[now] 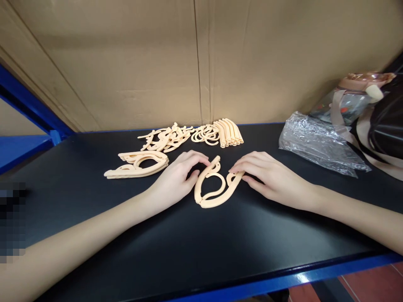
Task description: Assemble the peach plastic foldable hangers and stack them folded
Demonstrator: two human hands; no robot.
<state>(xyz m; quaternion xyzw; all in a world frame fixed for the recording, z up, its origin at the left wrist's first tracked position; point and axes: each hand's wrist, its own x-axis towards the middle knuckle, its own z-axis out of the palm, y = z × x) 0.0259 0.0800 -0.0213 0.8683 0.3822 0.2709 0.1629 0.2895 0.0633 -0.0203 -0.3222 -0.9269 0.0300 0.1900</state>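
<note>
A beige plastic folding hanger lies on the black tabletop with its two arms spread in a V and its curved hook between them. My left hand has thumb and forefinger at the left arm, near its upper end. On the other side, my right hand pinches the end of the right arm between thumb and fingers. Left of my left hand rests a small stack of folded hangers. Behind lie a loose heap of hanger arms, several curved hooks and a neat row of arm pieces.
A crumpled clear plastic bag lies at the right. Beyond it are a clear bottle with a strap and a dark bag. Cardboard walls off the back. A blue metal edge runs along the table's front.
</note>
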